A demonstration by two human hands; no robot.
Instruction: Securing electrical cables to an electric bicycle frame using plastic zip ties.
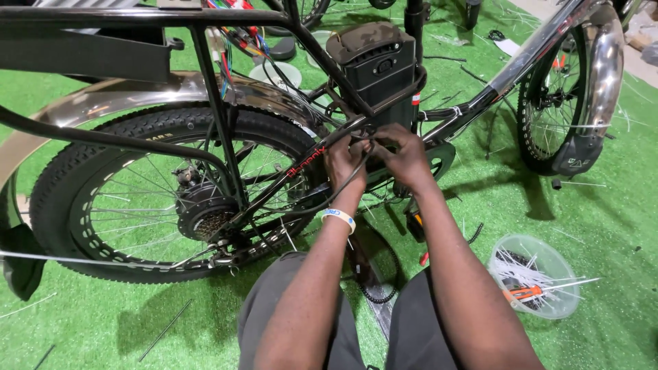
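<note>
Bike workshop: electric bicycle (288, 137), loose cable ties (541, 270)

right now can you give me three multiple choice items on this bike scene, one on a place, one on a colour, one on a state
1. Where is the clear plastic bowl?
A. on the green turf right of the person's legs
B. on top of the battery
C. hung on the rear rack

2. What colour is the wristband on the left hand?
A. red
B. white and blue
C. yellow

3. What are both hands doing?
A. resting on the knees
B. holding the bowl
C. pinching at the frame below the black battery

Answers: 1 A, the bowl sits on the turf at lower right. 2 B, a white band with blue. 3 C, the left hand and right hand meet at the frame tube with a black cable running there.
</note>
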